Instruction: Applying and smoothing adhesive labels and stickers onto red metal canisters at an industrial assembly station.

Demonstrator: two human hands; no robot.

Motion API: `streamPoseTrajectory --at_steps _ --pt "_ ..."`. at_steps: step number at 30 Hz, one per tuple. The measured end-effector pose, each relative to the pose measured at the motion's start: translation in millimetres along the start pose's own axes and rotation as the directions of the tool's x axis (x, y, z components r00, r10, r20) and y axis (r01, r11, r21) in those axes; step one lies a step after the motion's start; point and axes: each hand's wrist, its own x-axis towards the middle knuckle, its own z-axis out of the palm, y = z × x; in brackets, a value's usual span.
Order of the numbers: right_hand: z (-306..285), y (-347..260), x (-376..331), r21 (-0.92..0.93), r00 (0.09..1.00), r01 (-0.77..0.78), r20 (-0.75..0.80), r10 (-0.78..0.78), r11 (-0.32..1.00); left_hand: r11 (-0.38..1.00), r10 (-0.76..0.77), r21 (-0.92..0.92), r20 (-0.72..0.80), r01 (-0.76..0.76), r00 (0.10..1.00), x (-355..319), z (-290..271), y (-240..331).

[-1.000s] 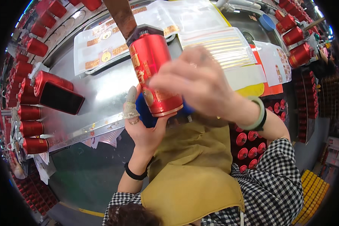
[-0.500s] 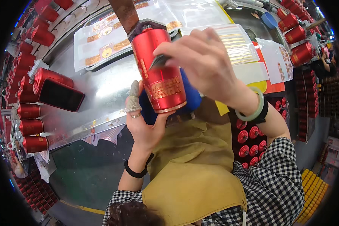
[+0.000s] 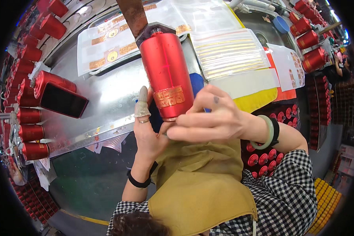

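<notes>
A glossy red bottle [image 3: 167, 67] with a raised gold panel [image 3: 169, 97] near its base lies tilted in front of me, its neck at a dark metal holder [image 3: 155, 31]. My left hand [image 3: 147, 135] holds the base end from the left. A ribbed pale finger cot covers its index finger, which stretches up along the side, while the thumb lies by the base rim. Close against the lower right of the bottle is my right hand [image 3: 216, 118], its fingers curled together. What those fingers hold is mostly hidden. A blue piece [image 3: 196, 83] shows behind the bottle.
Clear sheets with gold stickers [image 3: 112, 47] and gold strips [image 3: 224, 51] lie on the metal table. A black phone [image 3: 63, 100] leans on a red bottle at left. More red bottles [image 3: 35, 151] line the left edge. Red-capped bottles [image 3: 263, 159] stand low at right.
The bottle has turned, so its gold panel sits further left and the narrow gold mark above is out of sight. My right hand, with a dark flat piece earlier, moved down to the base.
</notes>
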Motion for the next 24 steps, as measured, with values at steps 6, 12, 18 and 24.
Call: streamPoseTrajectory --at_steps 6,12,18,24 --pt "-4.7 19.2 -8.1 -0.177 0.994 -0.102 -0.067 0.091 0.979 0.998 0.042 0.035 0.037 -0.044 0.998 0.7 -5.0 0.1" --pt "-19.1 -8.8 -13.0 -0.016 0.982 -0.187 -0.009 0.187 0.982 0.979 0.108 0.18 -0.035 -0.1 0.994 10.3 -1.9 19.3" --pt "-30.6 1.7 -14.6 0.025 0.878 -0.408 -0.263 0.4 0.913 0.873 0.213 0.444 0.019 -0.199 0.977 12.5 10.5 37.6" --pt "-31.9 10.6 3.0 -0.082 0.878 -0.43 -0.271 0.395 0.899 0.879 0.237 0.44 -0.065 -0.185 0.969 7.9 20.5 31.3"
